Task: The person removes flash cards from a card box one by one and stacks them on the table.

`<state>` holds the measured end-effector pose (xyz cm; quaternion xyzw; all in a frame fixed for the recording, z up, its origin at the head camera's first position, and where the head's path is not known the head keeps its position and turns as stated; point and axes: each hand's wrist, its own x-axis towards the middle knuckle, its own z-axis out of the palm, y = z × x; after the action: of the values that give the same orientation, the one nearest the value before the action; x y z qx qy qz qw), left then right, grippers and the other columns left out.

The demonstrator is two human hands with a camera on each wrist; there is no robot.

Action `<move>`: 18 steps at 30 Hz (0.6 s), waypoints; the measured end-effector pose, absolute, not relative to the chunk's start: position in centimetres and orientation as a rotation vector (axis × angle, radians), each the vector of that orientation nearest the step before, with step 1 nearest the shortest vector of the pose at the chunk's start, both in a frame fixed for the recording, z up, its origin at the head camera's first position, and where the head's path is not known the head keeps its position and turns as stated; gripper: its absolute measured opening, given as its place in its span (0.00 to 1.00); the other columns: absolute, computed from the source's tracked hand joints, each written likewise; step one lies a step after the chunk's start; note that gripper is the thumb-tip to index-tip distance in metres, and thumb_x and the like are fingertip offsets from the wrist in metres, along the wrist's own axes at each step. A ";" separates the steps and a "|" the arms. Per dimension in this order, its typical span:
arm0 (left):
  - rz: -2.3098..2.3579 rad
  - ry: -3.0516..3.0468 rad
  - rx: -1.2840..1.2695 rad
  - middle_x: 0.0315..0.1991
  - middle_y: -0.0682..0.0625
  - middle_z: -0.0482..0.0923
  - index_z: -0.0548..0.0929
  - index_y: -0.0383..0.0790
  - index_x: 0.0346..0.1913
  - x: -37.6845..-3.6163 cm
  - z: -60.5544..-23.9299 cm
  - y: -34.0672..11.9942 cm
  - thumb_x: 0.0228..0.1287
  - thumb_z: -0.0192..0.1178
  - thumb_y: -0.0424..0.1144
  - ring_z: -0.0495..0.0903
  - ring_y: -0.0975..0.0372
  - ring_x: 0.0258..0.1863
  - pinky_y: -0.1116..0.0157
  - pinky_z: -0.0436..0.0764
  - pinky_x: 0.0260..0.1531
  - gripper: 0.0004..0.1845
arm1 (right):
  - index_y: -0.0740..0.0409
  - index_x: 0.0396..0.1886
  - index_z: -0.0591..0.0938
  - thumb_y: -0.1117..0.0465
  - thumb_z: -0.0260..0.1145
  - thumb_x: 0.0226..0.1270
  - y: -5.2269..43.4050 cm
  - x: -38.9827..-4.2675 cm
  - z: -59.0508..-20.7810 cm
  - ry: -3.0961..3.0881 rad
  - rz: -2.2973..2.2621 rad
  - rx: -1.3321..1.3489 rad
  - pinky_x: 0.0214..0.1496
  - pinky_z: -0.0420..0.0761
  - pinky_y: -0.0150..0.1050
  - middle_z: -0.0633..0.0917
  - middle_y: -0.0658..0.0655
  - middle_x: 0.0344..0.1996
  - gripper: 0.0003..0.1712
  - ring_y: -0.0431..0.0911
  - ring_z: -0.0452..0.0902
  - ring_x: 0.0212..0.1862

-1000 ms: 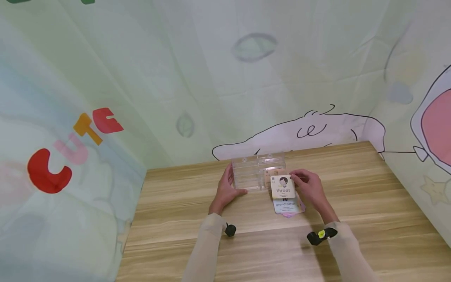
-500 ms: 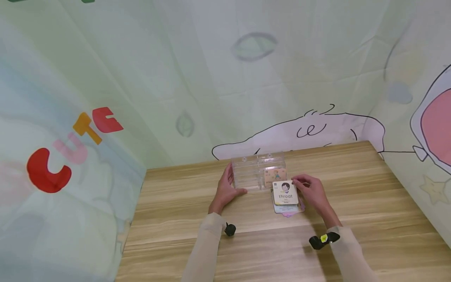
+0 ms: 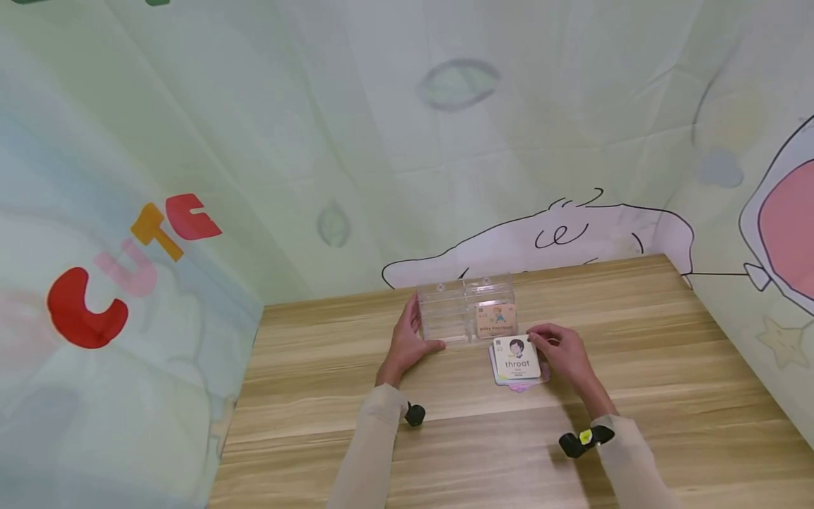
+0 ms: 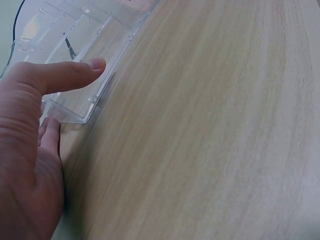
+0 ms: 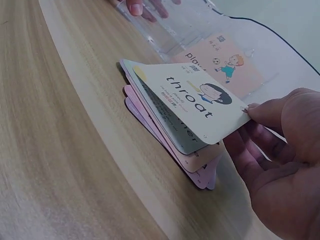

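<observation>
Card "throat" (image 5: 197, 97) pinched in right hand (image 3: 562, 351) grip atop stack (image 5: 165, 132); left hand (image 3: 407, 344) grip loose, prob. steadying clear box (image 3: 454, 311).

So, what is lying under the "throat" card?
Under the "throat" card, lifted at one edge by the right hand, lies a small pile of cards: a grey-faced one, then pinkish ones. Their printing is mostly covered, so they cannot be read or counted.

Your right hand (image 5: 280, 150) pinches the near corner of the "throat" card (image 5: 192, 100), tilting it above the fanned card stack (image 5: 170, 145) on the wooden table (image 5: 60, 165). Behind lies the clear plastic case (image 5: 200, 30) holding a soccer-player card (image 5: 220, 62); fingertips (image 5: 142, 7) touch its far end.
</observation>
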<state>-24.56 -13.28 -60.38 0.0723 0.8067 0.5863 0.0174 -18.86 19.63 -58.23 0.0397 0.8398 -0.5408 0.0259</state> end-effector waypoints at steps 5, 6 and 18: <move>1.844 2.494 0.227 0.80 0.41 0.57 0.53 0.47 0.83 -24.6 -60.4 -13.3 0.41 0.84 0.28 0.59 0.50 0.79 0.55 0.61 0.77 0.67 | 0.66 0.54 0.86 0.62 0.64 0.78 19.6 -18.8 -58.5 2.584 -1.639 0.143 0.45 0.84 0.32 0.86 0.64 0.48 0.13 0.56 0.82 0.51; 1.843 2.494 0.227 0.81 0.41 0.57 0.53 0.47 0.83 -24.6 -60.4 -13.3 0.41 0.85 0.28 0.59 0.50 0.79 0.55 0.61 0.77 0.67 | 0.66 0.54 0.86 0.63 0.64 0.78 19.6 -18.7 -58.5 2.584 -1.635 0.146 0.45 0.84 0.32 0.86 0.64 0.48 0.13 0.56 0.82 0.51; 1.798 2.505 0.210 0.81 0.43 0.56 0.51 0.47 0.84 -24.5 -60.2 -13.3 0.41 0.85 0.30 0.58 0.53 0.79 0.61 0.62 0.77 0.68 | 0.67 0.50 0.86 0.65 0.65 0.76 19.6 -18.7 -58.5 2.650 -1.574 0.118 0.43 0.81 0.35 0.87 0.62 0.42 0.11 0.53 0.82 0.45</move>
<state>-24.50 -13.32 -60.17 0.0680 0.8103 0.5815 0.0254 -18.74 19.59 -58.55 0.0384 0.8587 -0.5102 0.0286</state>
